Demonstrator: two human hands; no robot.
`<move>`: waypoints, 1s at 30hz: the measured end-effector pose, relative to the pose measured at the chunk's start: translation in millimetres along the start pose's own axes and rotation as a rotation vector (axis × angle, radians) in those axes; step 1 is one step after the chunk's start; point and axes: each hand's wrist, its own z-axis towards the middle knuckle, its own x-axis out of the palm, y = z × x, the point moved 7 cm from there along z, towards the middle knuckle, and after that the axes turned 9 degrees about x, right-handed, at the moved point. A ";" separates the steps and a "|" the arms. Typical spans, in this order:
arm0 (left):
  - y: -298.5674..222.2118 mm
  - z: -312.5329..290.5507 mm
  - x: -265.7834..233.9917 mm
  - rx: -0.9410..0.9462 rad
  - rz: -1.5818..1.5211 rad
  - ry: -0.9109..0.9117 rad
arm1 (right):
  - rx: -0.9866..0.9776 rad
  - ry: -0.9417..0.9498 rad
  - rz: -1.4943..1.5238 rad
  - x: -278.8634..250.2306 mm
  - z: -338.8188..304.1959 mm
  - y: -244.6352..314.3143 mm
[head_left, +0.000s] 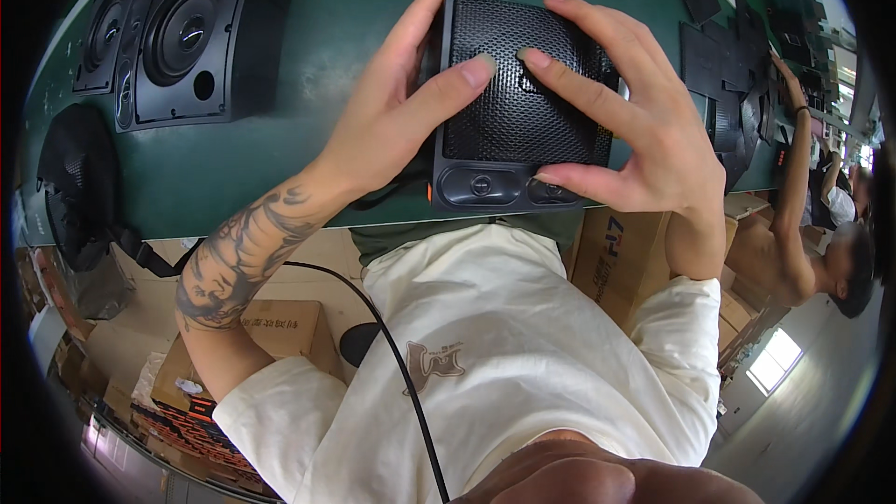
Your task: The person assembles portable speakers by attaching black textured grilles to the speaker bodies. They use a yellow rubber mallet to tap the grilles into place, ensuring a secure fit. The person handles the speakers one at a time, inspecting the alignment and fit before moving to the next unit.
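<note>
A black box speaker [481, 131] with a perforated mesh grille lies face up at the near edge of the green table, right in front of me. My left hand [401, 98] grips its left side, the thumb pressed on the mesh and the fingers along the side, partly hidden. From the right, my right hand [644, 117] spans the speaker: one fingertip at the far edge, another on the middle of the mesh, the thumb by the near control strip. Two round controls sit in that strip, the right one partly covered by my thumb.
Speakers without grilles [191, 47] stand at the far left of the green table [345, 14]. Beside them lies a black mesh-like item [77, 177]. Flat black panels [714, 56] are piled at the right. Cardboard boxes [289, 331] stand below; another person [793, 252] reaches in at the right.
</note>
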 end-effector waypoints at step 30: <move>12.8 15.5 -7.0 -0.192 -0.059 -0.377 | 0.004 -0.032 0.030 4.2 -3.7 0.1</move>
